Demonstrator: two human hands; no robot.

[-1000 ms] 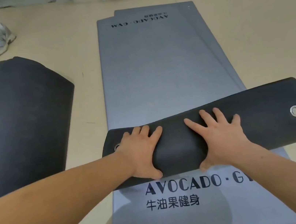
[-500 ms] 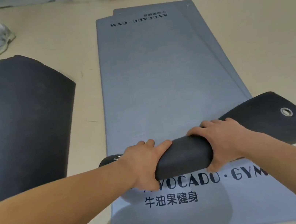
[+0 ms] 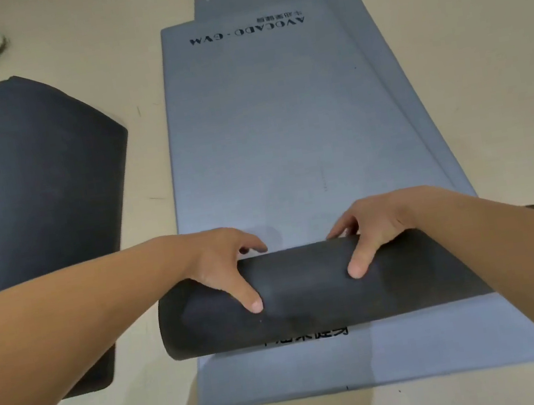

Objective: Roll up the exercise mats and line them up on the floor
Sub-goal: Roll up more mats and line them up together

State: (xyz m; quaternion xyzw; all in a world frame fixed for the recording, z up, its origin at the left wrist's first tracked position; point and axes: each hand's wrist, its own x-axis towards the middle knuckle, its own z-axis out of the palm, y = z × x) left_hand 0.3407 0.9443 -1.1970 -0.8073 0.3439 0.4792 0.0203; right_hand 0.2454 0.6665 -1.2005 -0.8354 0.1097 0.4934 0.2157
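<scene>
— Which step is this?
— Starting the roll [image 3: 307,293] at the near end of the grey mat [image 3: 285,147]. My left hand [image 3: 223,264] and right hand [image 3: 379,223] curl over it, fingers on its far side, thumbs on top.
— Next?
— Push it evenly toward the mat's far end, I'd judge, both sides together.

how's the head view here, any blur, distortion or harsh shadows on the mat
Head view: soft, even light, no glare; the left hand and right hand cast only faint shadows on the grey mat; the wide-angle lens stretches the near forearms; the far lettering is readable, slightly soft.
</scene>
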